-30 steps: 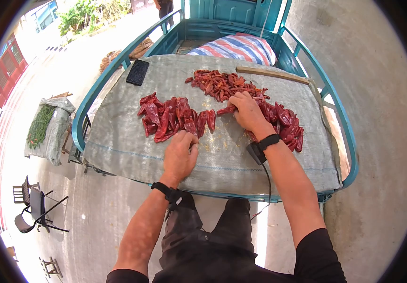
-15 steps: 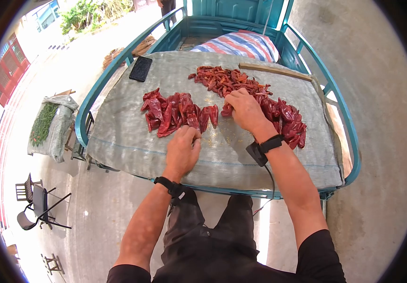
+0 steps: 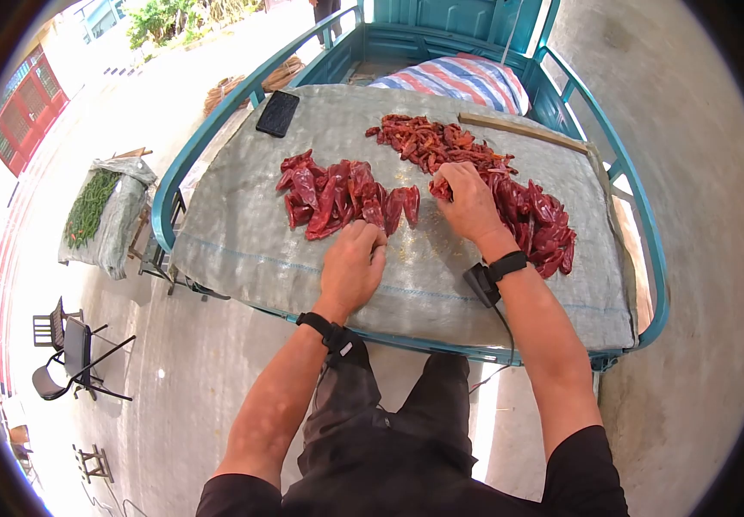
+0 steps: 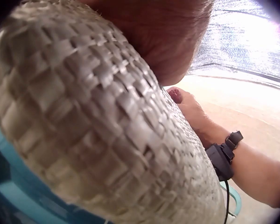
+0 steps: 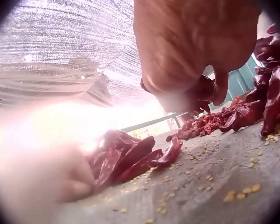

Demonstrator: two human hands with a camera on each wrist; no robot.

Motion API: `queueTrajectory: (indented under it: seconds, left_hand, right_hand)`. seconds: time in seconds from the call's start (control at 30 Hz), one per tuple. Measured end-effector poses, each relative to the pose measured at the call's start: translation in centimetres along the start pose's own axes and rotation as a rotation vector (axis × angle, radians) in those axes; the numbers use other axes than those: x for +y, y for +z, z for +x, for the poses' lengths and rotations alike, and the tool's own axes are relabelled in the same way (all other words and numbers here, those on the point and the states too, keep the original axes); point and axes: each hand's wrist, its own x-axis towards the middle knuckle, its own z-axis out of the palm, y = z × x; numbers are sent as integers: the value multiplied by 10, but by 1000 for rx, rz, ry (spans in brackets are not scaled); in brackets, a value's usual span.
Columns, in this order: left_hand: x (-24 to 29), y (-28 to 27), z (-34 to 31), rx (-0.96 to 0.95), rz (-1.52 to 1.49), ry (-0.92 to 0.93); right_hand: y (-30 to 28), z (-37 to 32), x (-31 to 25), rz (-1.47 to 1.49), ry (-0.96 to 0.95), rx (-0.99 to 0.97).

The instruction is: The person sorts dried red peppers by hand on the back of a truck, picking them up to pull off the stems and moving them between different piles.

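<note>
My right hand (image 3: 468, 202) holds a dried red chili pepper (image 3: 441, 187) in its curled fingers, low over the woven sheet (image 3: 243, 233). In the right wrist view the dark red pepper (image 5: 204, 89) shows between thumb and fingers. Just right of that hand lies a heap of large glossy chilies (image 3: 544, 226). My left hand (image 3: 351, 267) rests at the near edge of the left chili pile (image 3: 337, 191), fingers bent down. I cannot tell whether those fingers grip a chili, as the back of the hand hides them.
Smaller broken chilies (image 3: 432, 142) lie behind the right hand, near a wooden strip (image 3: 523, 132). A black phone (image 3: 278, 114) lies at the back left. Loose yellow seeds (image 5: 245, 192) dot the sheet. A teal rail (image 3: 639, 215) borders the cart bed, with a striped bag (image 3: 467, 82) behind.
The right hand has drawn slightly back from the left pile, and its chili, which stuck out leftward, now sits closer in the fingers. The left hand keeps its place by the pile.
</note>
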Motion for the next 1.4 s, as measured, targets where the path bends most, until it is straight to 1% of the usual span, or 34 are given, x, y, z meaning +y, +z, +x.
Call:
queueTrajectory:
  seconds: [0.1, 0.2, 0.33, 0.43, 0.53, 0.63, 0.73, 0.83, 0.93, 1.03, 1.23, 1.33, 1.4]
  left_hand:
    - [0, 0, 2, 0, -9, 2]
    - [1, 0, 2, -4, -9, -9]
    - [2, -1, 1, -5, -6, -14]
    - [1, 0, 2, -12, -6, -26]
    - [1, -1, 1, -14, -8, -26]
    - [1, 0, 1, -4, -9, -18]
    - [1, 2, 1, 0, -12, -13]
    - [2, 0, 1, 4, -18, -14]
    - [3, 0, 1, 0, -14, -11]
    - [2, -1, 1, -5, -17, -10]
    - [1, 1, 1, 0, -28, -11]
    - [1, 0, 1, 5, -40, -9]
    - [2, -1, 1, 7, -42, -7]
  right_hand:
    - [-8, 17, -11, 162, -60, 85]
    - [-8, 33, -30, 298, -123, 35]
    - [7, 41, -39, 336, -288, -51]
    - [18, 37, -31, 324, -262, -47]
    - [15, 39, -24, 407, -172, 14]
    - [10, 41, -20, 324, -83, 29]
    - [11, 44, -26, 333, -162, 33]
    - [15, 43, -42, 248, -164, -31]
    - [35, 41, -39, 193, -193, -44]
    - [39, 35, -26, 167, -174, -86]
    - [30, 35, -13, 256, 38, 52]
    - [26, 38, -10, 307, 200, 118]
    - [26, 43, -8, 365, 303, 118]
